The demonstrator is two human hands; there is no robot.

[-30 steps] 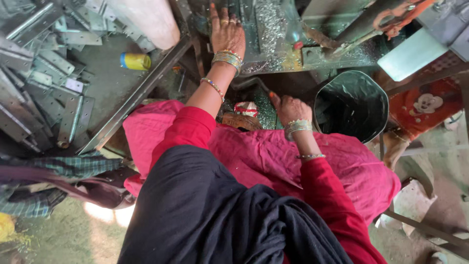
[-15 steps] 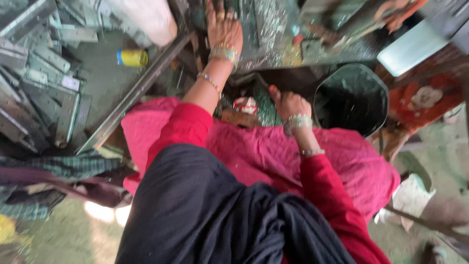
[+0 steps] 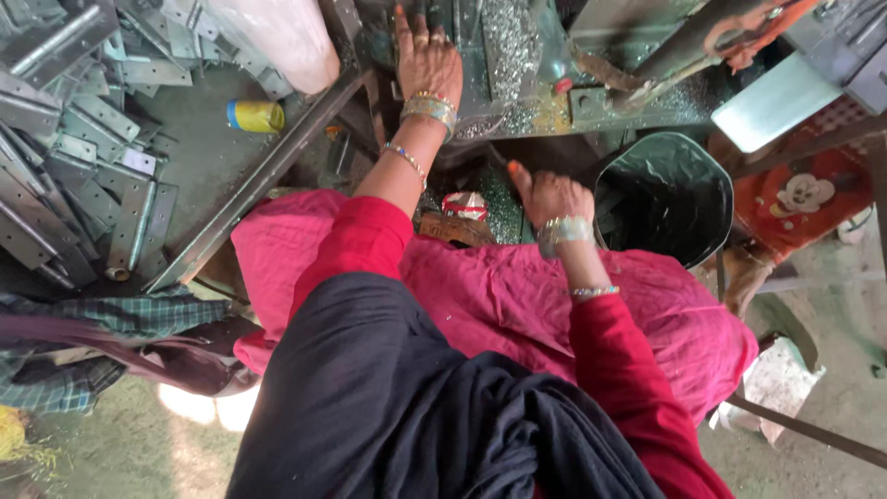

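My two hands at the green machine bed [image 3: 545, 102]
My left hand [image 3: 427, 57] lies flat, fingers spread, on the bed's shavings-strewn top; my right hand [image 3: 547, 194], loosely curled and empty, hangs below its edge beside the dark bucket [image 3: 670, 199]; a yellow can [image 3: 256, 115] lies left of the bed

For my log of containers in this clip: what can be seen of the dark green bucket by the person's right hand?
The dark green bucket looks like plastic, with a faceted, roughly octagonal rim and a dark inside; its contents cannot be made out. It stands upright below the edge of the metal work surface, beside the pink-clad lap. The right hand is closed just left of its rim; whether they touch is unclear.
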